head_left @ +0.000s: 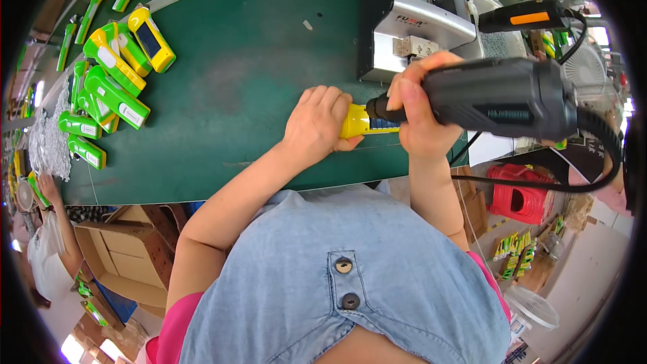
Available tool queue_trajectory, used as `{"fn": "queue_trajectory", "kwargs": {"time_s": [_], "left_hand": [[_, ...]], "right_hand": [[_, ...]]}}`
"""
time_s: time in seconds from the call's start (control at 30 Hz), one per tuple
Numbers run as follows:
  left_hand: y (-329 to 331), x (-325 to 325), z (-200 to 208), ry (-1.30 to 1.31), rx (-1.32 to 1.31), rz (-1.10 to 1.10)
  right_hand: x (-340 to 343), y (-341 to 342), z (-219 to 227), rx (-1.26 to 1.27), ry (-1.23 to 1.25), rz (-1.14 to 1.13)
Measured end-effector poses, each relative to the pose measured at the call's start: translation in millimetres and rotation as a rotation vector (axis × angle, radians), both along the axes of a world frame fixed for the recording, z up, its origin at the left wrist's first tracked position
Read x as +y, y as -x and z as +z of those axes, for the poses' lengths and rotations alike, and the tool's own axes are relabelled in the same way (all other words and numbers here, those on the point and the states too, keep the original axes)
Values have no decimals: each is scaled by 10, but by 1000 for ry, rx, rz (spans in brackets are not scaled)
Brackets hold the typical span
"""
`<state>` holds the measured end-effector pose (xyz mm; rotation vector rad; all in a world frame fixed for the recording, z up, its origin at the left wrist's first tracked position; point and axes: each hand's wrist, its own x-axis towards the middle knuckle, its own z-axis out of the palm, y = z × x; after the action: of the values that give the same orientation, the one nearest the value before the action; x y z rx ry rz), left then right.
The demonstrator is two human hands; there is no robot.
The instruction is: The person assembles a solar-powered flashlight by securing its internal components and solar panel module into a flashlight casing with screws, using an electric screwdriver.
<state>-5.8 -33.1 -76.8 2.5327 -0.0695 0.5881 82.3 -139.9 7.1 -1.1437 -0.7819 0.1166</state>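
On the green work surface (256,81), my left hand (317,123) is closed around the yellow head of a flashlight (355,121). A strip of dark panel shows along the flashlight's body, and its far end is hidden behind my right hand (424,111). That hand is wrapped round a black electric screwdriver (499,98), held level with its tip pointing left. The tip is at the flashlight, just right of my left fingers; whether it meets a screw cannot be seen.
Several green and yellow flashlights (118,103) lie piled at the left, near a person's hand (47,189). A silver and black machine (418,20) stands at the back right. A second black screwdriver (526,17) is beyond my right hand. Below are a cardboard box (128,259) and a red stool (519,195).
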Motion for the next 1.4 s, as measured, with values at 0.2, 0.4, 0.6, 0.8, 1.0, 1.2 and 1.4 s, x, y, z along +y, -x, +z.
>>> {"fn": "queue_trajectory", "kwargs": {"time_s": [0.2,0.4,0.6,0.8,1.0,1.2,1.4], "left_hand": [[80,-11,59,8,54,18],[406,-180,99,22,19,83],[493,-195,-75,279,-130,63],[499,-208,-59,229,-158,21],[488,-210,-35,184,-135,22],[421,-47,46,224,29,-3],[275,113,153,482,169,-91]], "right_hand": [[-64,36,20,-187,123,-28],[-580,8,574,-151,-217,204],[-713,-37,496,-122,-185,10],[-690,-74,444,-128,-145,7],[-719,-123,405,-144,-107,71],[-657,-107,432,-123,-168,-88],[-906,-337,674,-246,-112,-308]]}}
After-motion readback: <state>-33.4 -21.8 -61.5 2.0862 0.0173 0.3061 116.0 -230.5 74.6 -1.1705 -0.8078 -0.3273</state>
